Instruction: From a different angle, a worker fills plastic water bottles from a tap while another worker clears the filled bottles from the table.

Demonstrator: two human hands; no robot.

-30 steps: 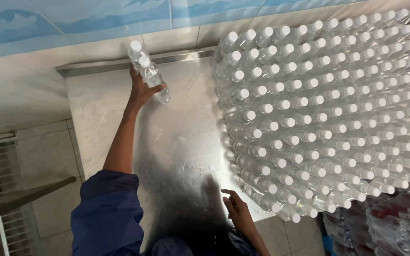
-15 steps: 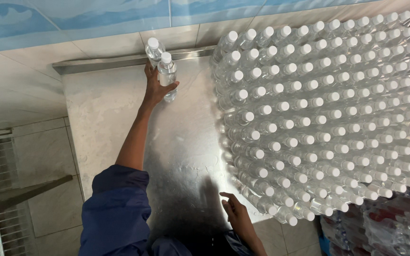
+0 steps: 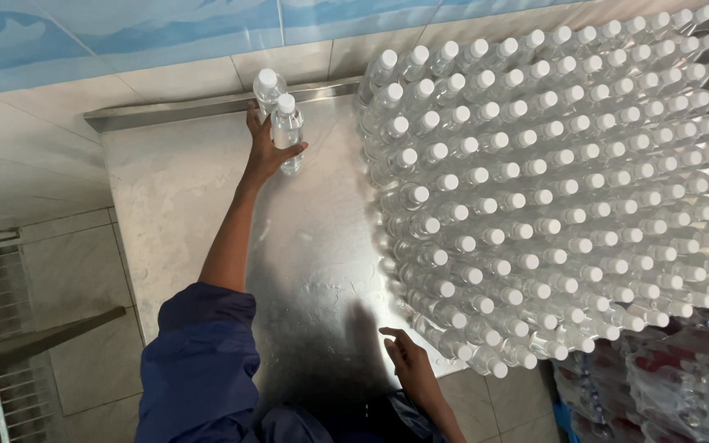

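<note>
- Left hand — arm stretched to the far edge of the steel bench, fingers wrapped around two clear bottles with white caps, standing upright by the bench's raised back rim.
- Right hand — released, fingers spread, holding nothing, at the near edge just beside the massed bottles filling the bench's right side.

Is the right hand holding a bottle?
No, the right hand rests open on the metal table beside the bottle block, holding nothing.

Red-labelled shrink-wrapped bottle packs bottom right
</note>
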